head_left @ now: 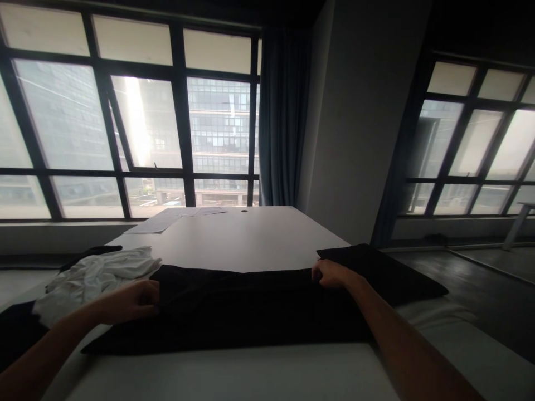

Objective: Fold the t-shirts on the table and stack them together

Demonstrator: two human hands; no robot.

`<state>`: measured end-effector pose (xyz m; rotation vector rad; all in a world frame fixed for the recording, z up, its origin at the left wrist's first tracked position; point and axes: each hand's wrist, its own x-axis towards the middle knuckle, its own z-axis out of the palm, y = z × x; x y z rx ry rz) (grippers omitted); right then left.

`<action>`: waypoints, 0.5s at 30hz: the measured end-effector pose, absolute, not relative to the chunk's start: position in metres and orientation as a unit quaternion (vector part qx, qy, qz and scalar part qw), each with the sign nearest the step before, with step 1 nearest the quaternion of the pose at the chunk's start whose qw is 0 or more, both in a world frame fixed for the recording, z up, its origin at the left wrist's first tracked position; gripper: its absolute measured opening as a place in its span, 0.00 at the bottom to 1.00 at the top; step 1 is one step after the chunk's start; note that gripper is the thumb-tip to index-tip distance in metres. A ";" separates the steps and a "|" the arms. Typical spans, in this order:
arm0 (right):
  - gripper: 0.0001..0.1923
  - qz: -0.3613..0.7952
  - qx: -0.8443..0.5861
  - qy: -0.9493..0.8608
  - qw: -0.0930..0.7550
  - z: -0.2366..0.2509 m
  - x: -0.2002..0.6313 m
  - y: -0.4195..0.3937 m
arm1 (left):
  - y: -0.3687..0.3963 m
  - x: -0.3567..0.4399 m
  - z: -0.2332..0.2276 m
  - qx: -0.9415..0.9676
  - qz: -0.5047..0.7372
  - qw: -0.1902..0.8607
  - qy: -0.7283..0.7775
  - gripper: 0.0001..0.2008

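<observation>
A black cloth garment [242, 312] lies stretched sideways across the white table [234, 239]; its exact kind does not show in the dim light. On its left end, my left hand [136, 301] is closed with the fingers curled on the fabric. My right hand [332, 274] pinches the garment's far edge toward the right. Between the two hands that far edge runs nearly straight. Beside my left hand sits a crumpled white cloth [98, 275]. Just past my right hand lies a flat black piece of fabric [380, 273]; whether it joins the garment I cannot tell.
Papers [156, 220] lie at the table's far left corner, with a small round dark spot [244, 211] near the far edge. Dark cloth [19, 328] is at the far left. Behind the table are windows, a blue curtain [282, 117] and a wide pillar [355, 122].
</observation>
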<state>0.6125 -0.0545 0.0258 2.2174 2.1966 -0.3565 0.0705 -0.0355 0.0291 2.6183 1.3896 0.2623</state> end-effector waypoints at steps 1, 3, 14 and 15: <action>0.17 -0.139 0.699 0.701 -0.005 0.028 0.614 -0.056 | -0.033 0.070 0.028 0.879 0.074 0.118 0.457 0.18; 0.15 -0.175 0.680 0.711 -0.030 0.032 0.615 -0.059 | -0.026 0.072 0.023 0.873 0.094 0.140 0.457 0.25; 0.44 -0.166 0.687 0.707 0.033 0.002 0.593 -0.044 | 0.034 0.070 -0.050 0.836 0.017 0.042 0.547 0.35; 0.43 -0.149 0.690 0.707 0.031 -0.003 0.592 -0.040 | 0.041 0.069 -0.052 0.832 0.014 0.040 0.553 0.35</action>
